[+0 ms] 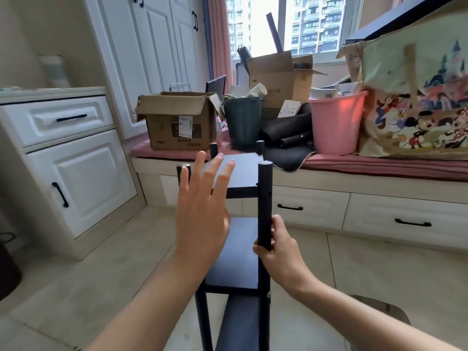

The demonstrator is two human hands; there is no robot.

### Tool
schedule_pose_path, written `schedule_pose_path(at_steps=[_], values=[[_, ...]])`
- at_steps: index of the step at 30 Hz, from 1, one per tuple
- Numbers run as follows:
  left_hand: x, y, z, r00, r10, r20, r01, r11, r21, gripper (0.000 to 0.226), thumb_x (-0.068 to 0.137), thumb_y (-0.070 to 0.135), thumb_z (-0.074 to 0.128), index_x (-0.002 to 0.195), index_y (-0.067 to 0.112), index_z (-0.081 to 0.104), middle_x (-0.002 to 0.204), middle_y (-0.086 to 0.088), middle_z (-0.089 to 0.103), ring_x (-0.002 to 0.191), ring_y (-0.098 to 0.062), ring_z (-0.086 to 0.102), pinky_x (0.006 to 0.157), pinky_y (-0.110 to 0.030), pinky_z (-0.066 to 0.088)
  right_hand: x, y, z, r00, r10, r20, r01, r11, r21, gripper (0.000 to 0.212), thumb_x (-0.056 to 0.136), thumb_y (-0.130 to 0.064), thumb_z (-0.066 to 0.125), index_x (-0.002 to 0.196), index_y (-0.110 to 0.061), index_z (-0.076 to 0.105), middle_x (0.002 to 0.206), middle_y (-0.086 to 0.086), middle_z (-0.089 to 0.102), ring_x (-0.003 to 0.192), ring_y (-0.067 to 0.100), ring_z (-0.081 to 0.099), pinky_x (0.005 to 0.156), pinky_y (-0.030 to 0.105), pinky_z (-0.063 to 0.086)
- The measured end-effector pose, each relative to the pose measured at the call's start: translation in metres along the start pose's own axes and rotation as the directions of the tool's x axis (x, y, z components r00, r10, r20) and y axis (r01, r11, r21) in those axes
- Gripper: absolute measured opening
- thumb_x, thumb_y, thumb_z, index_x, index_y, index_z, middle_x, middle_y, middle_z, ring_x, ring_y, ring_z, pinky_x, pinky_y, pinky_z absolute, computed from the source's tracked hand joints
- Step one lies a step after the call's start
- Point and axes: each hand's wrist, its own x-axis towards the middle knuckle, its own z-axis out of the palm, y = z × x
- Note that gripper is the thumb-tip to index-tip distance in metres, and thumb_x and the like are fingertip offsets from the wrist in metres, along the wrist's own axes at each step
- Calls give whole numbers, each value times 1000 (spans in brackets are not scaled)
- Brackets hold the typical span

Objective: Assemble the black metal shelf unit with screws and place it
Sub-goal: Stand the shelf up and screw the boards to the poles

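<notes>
Before the cushioned window bench, my right hand grips the black metal shelf unit's near post; my left hand hovers spread wide above its shelves.

the black metal shelf unit stands upright in the lower centre of the frame, running from the bottom edge up to the middle. three flat dark shelves show, stacked one above another between round black posts. four post tops rise past the top shelf, each capped flat. the front right post is the tallest in view, with small holes on its side near the top shelf.
</notes>
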Motion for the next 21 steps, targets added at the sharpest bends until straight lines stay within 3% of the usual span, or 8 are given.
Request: schedule_pose_path(at_steps=[3,6,10,15,21], values=[[1,18,9,993,38,112,-38,999,-2,80,72,-13,69,146,11,50,154,-8,45,151,-31,25,124,-50,17,-6,1,3,1000,-3,14,3,1000,10,39,88,3,56,95,-32,40,76,1,61,60,7,52,54,18,44],[2,27,18,987,89,134,-94,995,32,69,74,-7,74,138,11,60,143,-6,58,143,-28,43,120,-49,30,-13,6,1,1000,-9,28,9,1000,9,42,88,6,55,95,-32,40,75,0,60,61,6,53,57,18,45],[-1,34,30,993,111,44,-111,994,15,48,72,1,83,118,11,74,120,-5,73,121,-28,64,104,-46,49,-17,15,-8,999,-13,40,13,1000,4,41,88,8,55,98,-29,40,81,4,63,73,15,56,60,19,46],[-4,39,38,996,89,-2,-89,996,23,42,66,6,90,105,16,79,107,1,77,102,-23,73,83,-35,59,-19,22,-13,997,-3,77,5,1000,-24,41,87,6,56,108,-28,44,82,0,65,78,14,59,72,26,52],[-12,39,44,994,99,-40,-97,993,66,45,64,0,87,106,12,79,108,-3,77,99,-27,74,79,-36,60,-13,23,-16,997,-23,71,24,1000,-14,26,89,-9,64,100,-31,53,84,-6,64,84,18,64,84,44,54]])
